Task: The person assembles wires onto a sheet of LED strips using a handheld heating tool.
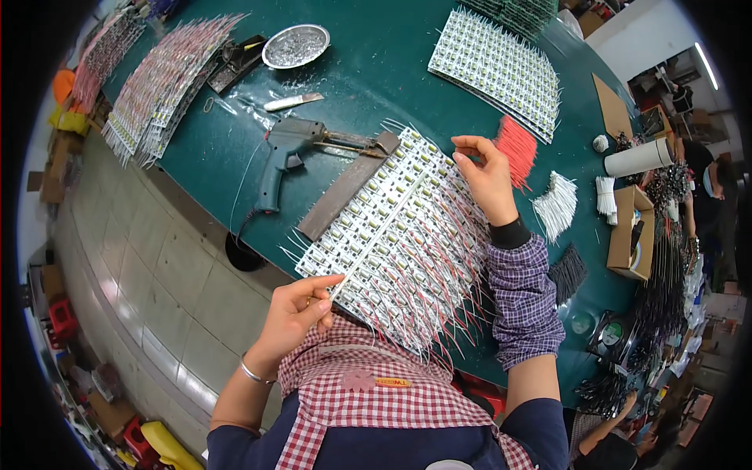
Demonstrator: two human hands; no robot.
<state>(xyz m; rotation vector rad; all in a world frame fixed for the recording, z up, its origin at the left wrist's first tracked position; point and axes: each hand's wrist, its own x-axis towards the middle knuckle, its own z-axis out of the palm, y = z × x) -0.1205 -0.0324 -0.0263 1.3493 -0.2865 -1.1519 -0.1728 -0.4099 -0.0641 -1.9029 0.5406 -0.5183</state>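
Observation:
A panel of small white circuit boards (376,204) lies before me, with red and white wires fanning off its right part. At its near left edge my left hand (300,309) is closed, thumb and fingers pinching the near end of a thin white strip (381,232) that runs diagonally across the boards. Above the panel's far right edge hovers my right hand (487,176), fingers bent and thumb apart from the forefinger, with nothing visible between them. A soldering gun (291,153) lies on the left, its tip by a dark flat bar (345,196) along the panel's left edge.
Beyond the gun lie a knife (293,102) and a metal dish (296,47). Wired panels (160,90) are stacked far left, bare ones (497,70) far right. Red wires (517,149), white wires (554,205), black wires (568,274) and a cardboard box (630,233) occupy the right.

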